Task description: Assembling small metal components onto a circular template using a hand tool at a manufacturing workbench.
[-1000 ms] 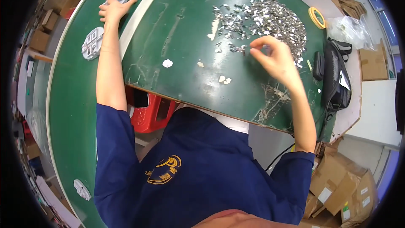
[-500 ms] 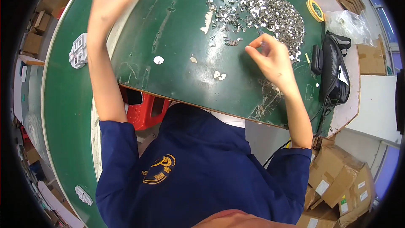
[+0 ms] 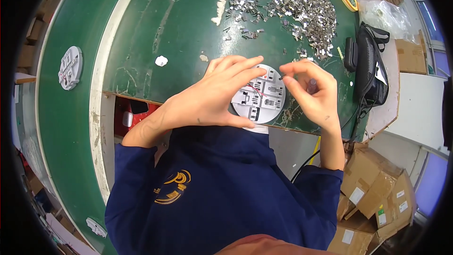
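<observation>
Work on the grey disc [image 3: 272, 112] looked under way, I judged: red wire [image 3: 258, 89] crossed its raised blocks [image 3: 273, 102], and loose metal clips [image 3: 304, 12] lay heaped beyond my right hand [image 3: 315, 95]; how much was left I couldn't tell. That hand pinched a small dark piece [image 3: 281, 78] just beside the disc. My left hand [image 3: 213, 93] spanned wide around the disc's left edge; whether it gripped, I couldn't tell.
</observation>
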`<state>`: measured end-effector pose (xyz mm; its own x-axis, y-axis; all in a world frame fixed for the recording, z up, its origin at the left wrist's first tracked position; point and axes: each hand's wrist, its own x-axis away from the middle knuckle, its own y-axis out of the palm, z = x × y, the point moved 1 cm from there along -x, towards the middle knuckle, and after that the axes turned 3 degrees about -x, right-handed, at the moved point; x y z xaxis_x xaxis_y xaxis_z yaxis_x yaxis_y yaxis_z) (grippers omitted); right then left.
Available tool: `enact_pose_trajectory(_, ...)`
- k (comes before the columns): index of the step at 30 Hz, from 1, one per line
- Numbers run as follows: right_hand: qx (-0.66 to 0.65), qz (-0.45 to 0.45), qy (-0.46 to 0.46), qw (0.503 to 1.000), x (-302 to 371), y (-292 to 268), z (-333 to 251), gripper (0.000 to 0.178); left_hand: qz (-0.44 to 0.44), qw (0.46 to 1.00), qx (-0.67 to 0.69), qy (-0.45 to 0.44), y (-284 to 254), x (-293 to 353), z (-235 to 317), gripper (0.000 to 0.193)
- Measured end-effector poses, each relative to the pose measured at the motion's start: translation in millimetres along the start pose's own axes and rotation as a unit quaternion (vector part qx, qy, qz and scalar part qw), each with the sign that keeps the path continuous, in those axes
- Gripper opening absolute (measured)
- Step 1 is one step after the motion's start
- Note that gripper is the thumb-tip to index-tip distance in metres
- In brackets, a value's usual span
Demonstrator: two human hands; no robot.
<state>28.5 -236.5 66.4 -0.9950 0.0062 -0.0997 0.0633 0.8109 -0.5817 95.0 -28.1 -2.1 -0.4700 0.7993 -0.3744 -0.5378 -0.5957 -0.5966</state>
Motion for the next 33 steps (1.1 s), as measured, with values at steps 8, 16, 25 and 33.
enact_pose_trajectory(8,-0.001,-0.036,-0.01,0.999,9,1,0,0.014,0.07,0.994,0.084,-0.01,6,-5,-8,0.018)
enact_pose_trajectory(16,0.02,-0.058,0.056,0.997,15,5,-4,0.011,0.051,0.993,0.106,0.025,-2,-5,-11,0.014)
enact_pose_trajectory(25,0.007,-0.062,0.047,0.997,14,7,-6,0.009,0.048,0.993,0.112,0.002,4,-6,-5,0.017)
enact_pose_trajectory(33,0.012,-0.087,0.04,0.995,12,0,-9,0.01,0.13,0.988,0.075,-0.034,19,-3,2,0.018)
